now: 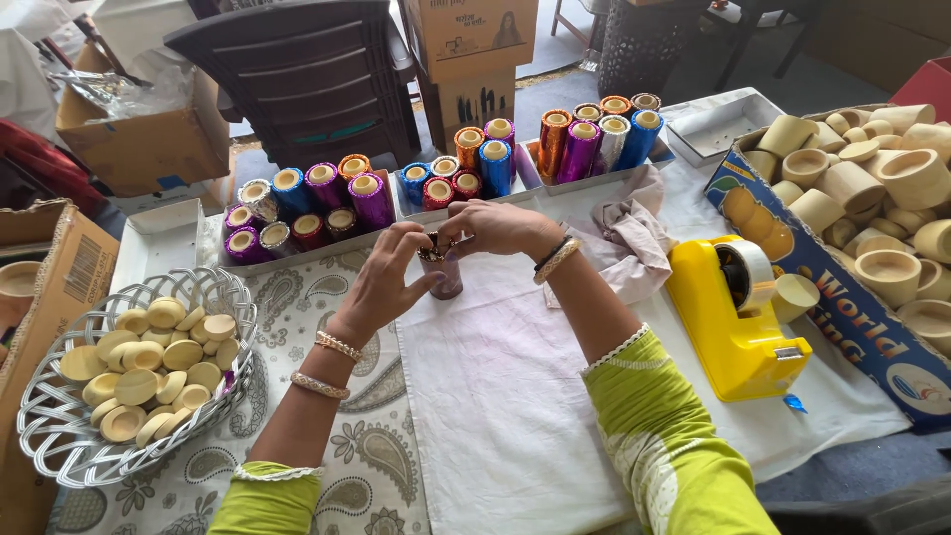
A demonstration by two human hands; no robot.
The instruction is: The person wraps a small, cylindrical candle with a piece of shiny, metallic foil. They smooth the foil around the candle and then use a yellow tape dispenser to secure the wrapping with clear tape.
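Both my hands meet over a small upright cup wrapped in dark shiny foil, standing on a white cloth. My left hand grips its left side with the fingers at the rim. Reaching in from the other side, my right hand pinches the foil at the top edge. Bangles sit on both wrists, and the sleeves are green.
White trays at the back hold several foil-wrapped cups in purple, blue, red and orange. A silver wire basket of tan discs stands left. A yellow tape dispenser and a box of plain tan cups are right. A crumpled cloth lies nearby.
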